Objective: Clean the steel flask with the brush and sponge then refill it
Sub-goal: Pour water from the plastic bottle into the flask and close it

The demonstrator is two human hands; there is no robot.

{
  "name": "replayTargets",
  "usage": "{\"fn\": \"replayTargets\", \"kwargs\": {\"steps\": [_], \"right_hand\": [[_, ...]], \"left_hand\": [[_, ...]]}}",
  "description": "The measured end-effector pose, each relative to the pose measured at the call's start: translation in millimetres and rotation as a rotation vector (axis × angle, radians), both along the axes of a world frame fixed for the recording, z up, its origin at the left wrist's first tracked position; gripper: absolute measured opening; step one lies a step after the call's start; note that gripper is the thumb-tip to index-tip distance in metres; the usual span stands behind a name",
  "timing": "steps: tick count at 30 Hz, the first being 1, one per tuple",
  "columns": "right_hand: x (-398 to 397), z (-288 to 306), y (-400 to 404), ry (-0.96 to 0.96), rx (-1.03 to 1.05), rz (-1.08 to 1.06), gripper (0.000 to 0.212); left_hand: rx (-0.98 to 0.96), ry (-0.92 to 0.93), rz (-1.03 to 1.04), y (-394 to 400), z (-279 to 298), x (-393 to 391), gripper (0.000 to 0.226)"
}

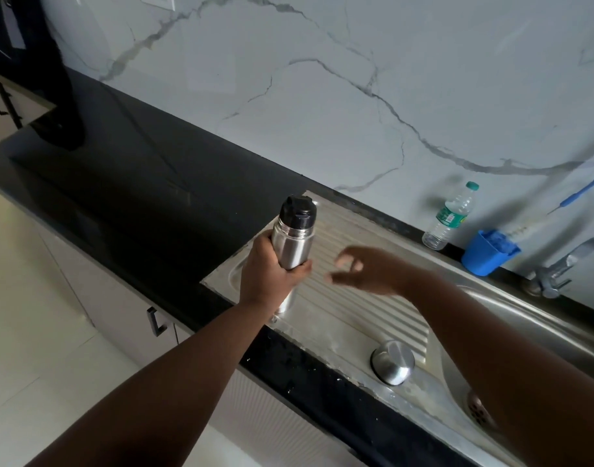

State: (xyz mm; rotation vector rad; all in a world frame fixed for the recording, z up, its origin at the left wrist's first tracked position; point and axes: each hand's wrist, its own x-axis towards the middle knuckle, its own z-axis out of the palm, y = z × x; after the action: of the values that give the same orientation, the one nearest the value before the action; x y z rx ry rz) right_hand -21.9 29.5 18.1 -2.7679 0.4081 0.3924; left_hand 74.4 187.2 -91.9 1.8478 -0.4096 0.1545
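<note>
A: Head view, flask first. Where is it?

B: Steel flask (293, 246) is upright over the ribbed drainboard (363, 308) of the sink (541, 328), black cap (297, 210) on top. Left hand (272, 274) grips it around the lower body, fingers wrapped around the steel. Can't tell if its base touches the drainboard.

A: Anything inside?

B: Cap's on, contents hidden. Can't tell.

A: Right hand?

B: Right hand (363, 269) hangs just beside the flask, touching nothing, fingers loosely curled and slightly blurred, holding nothing.

A: Other containers?

B: Blue cup (484, 256) at the back edge near the tap (558, 271); something blue sits in it, maybe a sponge, too small to tell. A bottle brush (531, 227) with a blue handle leans out of it against the marble wall (322, 96). Left of the cup, a clear plastic bottle (452, 217), green cap, green label; looks mostly empty, level unclear.

A: Rest?

B: A round steel lid (393, 362) lies on the drainboard's near side. Black countertop (137, 197) runs left.
</note>
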Motion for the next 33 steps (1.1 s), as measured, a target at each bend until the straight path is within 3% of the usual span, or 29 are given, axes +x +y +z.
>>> {"fn": "replayTargets", "kwargs": {"steps": [4, 7, 11, 14, 18, 25, 28, 33], "right_hand": [[-39.7, -28.2, -20.5, 0.334, -0.155, -0.059, 0.063], [-61.4, -33.8, -21.5, 0.412, -0.152, -0.155, 0.068], [-75.6, -45.7, -20.9, 0.453, -0.074, -0.251, 0.058], [-81.3, -56.7, -26.1, 0.387, 0.035, -0.348, 0.058], [-74.1, -32.4, -29.2, 0.225, 0.034, -0.284, 0.061], [-26.2, 75.2, 6.9, -0.333, 0.362, -0.232, 0.047], [-1.1, 109.8, 32.0, -0.446, 0.293, -0.101, 0.043], [32.1, 125.8, 65.5, -0.330, 0.028, 0.086, 0.049]], "left_hand": [[-0.025, 0.013, -0.009, -0.8, -0.4, -0.4, 0.076], [-0.035, 0.021, -0.015, -0.7, -1.5, 0.2, 0.076], [-0.034, 0.029, -0.018, -0.7, -3.6, 1.1, 0.078], [-0.040, 0.036, -0.026, -0.7, -4.2, 1.0, 0.079], [-0.041, 0.041, -0.034, 0.3, -2.0, 0.5, 0.079], [-0.042, 0.064, -0.094, 5.7, 3.8, -1.6, 0.071], [-0.025, 0.069, -0.107, 8.0, 3.6, 0.4, 0.072], [-0.007, 0.077, -0.115, 8.5, 5.1, 0.7, 0.071]]}}
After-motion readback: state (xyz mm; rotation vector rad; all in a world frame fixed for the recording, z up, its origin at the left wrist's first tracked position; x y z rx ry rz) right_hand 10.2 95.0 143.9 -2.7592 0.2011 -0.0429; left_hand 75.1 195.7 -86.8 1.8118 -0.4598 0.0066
